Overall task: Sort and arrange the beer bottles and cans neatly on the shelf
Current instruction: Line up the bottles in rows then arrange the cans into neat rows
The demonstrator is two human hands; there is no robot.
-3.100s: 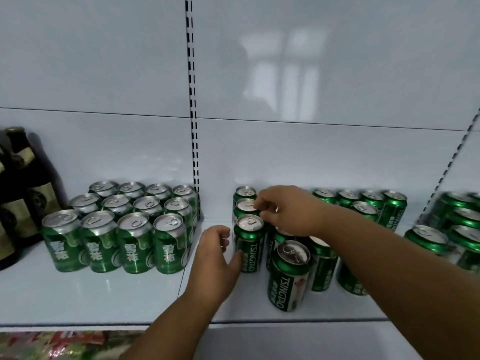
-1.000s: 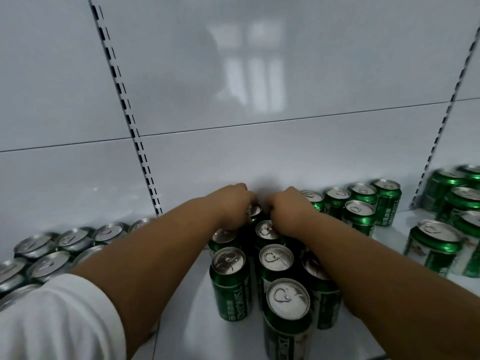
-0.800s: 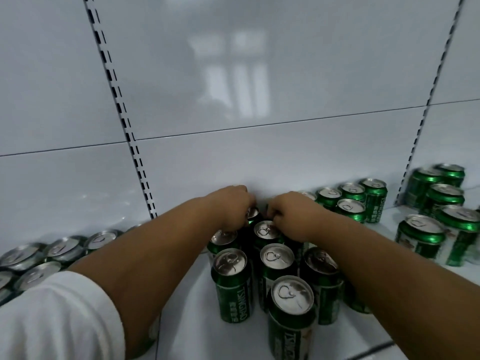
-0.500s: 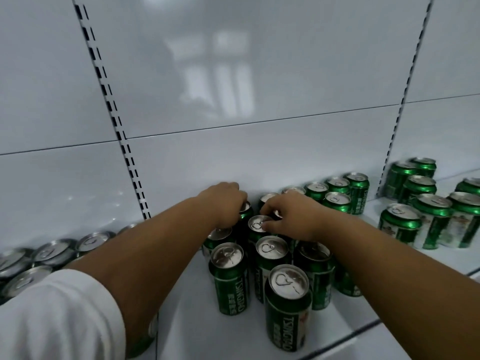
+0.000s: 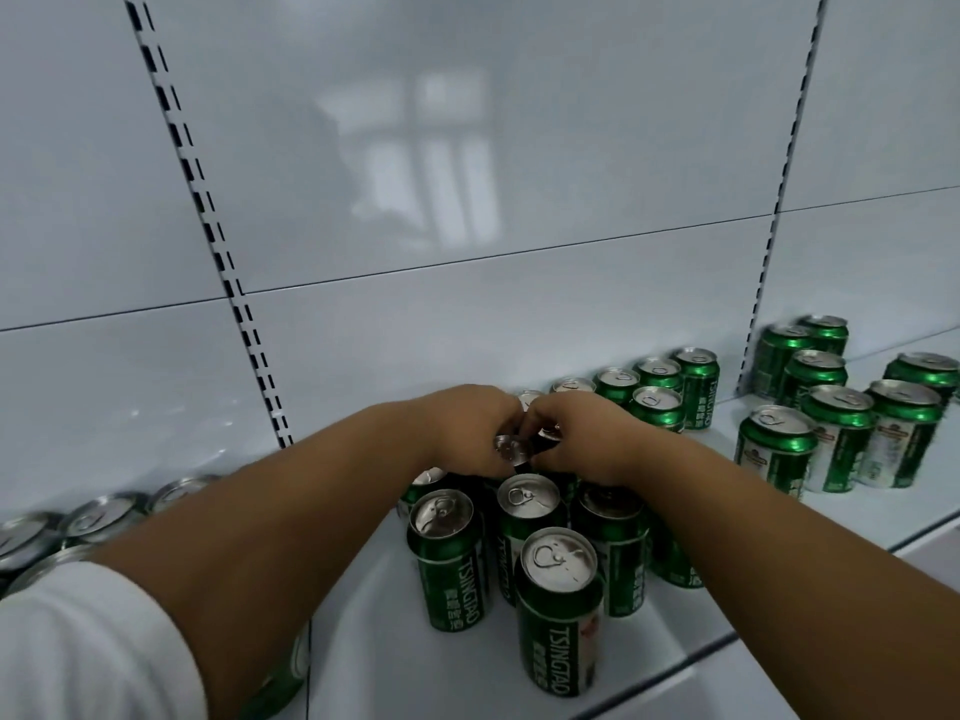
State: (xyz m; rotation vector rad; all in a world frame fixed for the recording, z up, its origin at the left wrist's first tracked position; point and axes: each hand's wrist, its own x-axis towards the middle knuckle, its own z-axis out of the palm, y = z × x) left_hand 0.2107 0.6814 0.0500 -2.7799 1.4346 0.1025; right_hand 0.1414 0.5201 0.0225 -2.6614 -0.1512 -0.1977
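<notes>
Head view shows both hands reaching to the back of the white shelf (image 5: 363, 641), meeting over a cluster of green Tsingtao cans (image 5: 524, 517). The left hand (image 5: 467, 428) curls its fingers around the top of a rear can (image 5: 511, 449), whose silver lid shows beneath them. The right hand (image 5: 582, 439) curls over a neighbouring can top (image 5: 548, 436), just beside it. 1 can (image 5: 558, 610) stands nearest the shelf's front edge. More green cans (image 5: 826, 428) stand to the right
</notes>
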